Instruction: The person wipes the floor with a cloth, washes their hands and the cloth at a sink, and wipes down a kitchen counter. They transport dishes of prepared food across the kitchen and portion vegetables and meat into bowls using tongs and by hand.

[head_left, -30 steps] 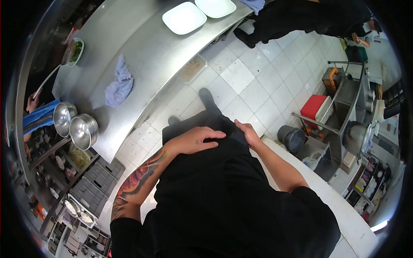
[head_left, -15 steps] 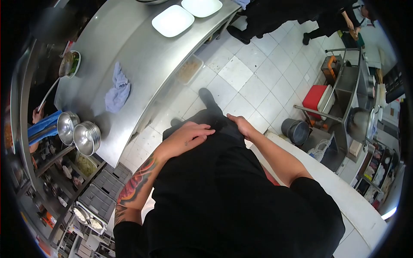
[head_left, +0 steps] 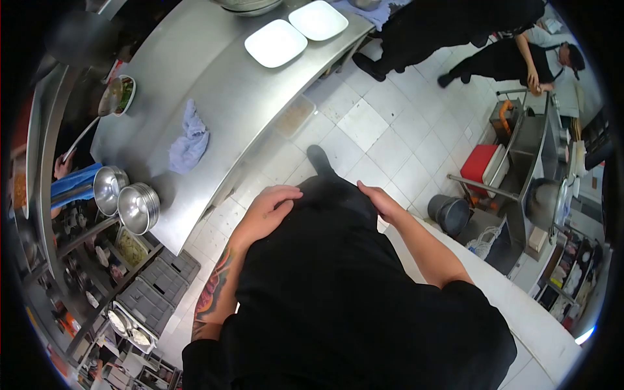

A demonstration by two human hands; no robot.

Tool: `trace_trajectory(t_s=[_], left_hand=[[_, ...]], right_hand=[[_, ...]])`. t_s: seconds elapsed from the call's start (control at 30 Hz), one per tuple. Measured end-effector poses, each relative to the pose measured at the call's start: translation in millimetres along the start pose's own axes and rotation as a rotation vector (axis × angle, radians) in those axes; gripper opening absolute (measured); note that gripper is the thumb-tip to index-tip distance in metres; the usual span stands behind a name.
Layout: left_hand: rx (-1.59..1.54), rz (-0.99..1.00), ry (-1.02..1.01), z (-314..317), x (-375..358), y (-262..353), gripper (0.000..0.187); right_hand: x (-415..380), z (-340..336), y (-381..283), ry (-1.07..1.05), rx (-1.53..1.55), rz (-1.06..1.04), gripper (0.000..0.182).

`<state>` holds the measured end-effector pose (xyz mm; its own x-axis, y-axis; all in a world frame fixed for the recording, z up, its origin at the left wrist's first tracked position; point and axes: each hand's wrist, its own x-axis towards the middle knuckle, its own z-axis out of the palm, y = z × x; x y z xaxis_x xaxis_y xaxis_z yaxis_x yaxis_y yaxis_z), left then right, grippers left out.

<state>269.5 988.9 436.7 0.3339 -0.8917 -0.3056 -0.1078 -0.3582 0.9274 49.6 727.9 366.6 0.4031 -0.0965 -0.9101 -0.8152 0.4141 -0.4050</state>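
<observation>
A view straight down a person's own body in a commercial kitchen. At far left, below the edge of a long steel bench [head_left: 214,84], shelves hold small dishes, and another person's blue sleeve [head_left: 75,185] shows beside two stacks of steel bowls [head_left: 127,198] on the bench corner. Further along the bench top sit a dish of greens [head_left: 122,94], a crumpled blue cloth [head_left: 190,140] and, near the far end, two white square plates [head_left: 296,32] side by side. A clear tub [head_left: 294,116] sits on a low shelf under the bench.

In the middle, the person's black apron [head_left: 331,260] fills the lower view. The left hand [head_left: 270,209], on a tattooed forearm, lies flat with fingers spread on the apron's left front. The right hand [head_left: 380,201] lies flat on the right front, fingers together; the two hands are apart and hold nothing. One black shoe [head_left: 318,158] shows on the white tiled floor [head_left: 383,140] just beyond the apron, between the bench and the person.

To the right stand a red box [head_left: 481,162], a dark bucket [head_left: 447,213] and a steel rack [head_left: 530,156]. Two people in black stand at the upper right, well apart from the hands. A pale worktop [head_left: 520,312] curves along the person's right side
</observation>
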Motion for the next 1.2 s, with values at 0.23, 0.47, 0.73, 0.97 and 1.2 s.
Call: trace_trajectory(t_s=[0.23, 0.47, 0.73, 0.97, 1.2], left_hand=[[-0.335, -0.174, 0.275, 1.6, -60.8, -71.3, 0.026], [-0.43, -0.175, 0.45, -18.8, -76.3, -109.3, 0.028], [-0.555, -0.073, 0.588, -11.0, -114.7, -143.6, 0.028], [-0.584, -0.18, 0.72, -7.7, -180.0, -168.8, 0.03], [-0.547, -0.239, 0.864, -6.1, -231.8, -190.1, 0.028]], right_hand=[[5.4, -13.5, -12.7, -0.155, 0.071, -0.161, 0.045], [72.4, -6.8, -13.5, -0.239, -0.097, -0.058, 0.03], [81.6, 56.0, -95.9, -0.083, -0.657, -0.262, 0.045], [112.0, 146.0, -124.1, -0.069, -1.151, -0.742, 0.041], [89.8, 242.5, -174.7, -0.128, -1.188, -1.117, 0.03]])
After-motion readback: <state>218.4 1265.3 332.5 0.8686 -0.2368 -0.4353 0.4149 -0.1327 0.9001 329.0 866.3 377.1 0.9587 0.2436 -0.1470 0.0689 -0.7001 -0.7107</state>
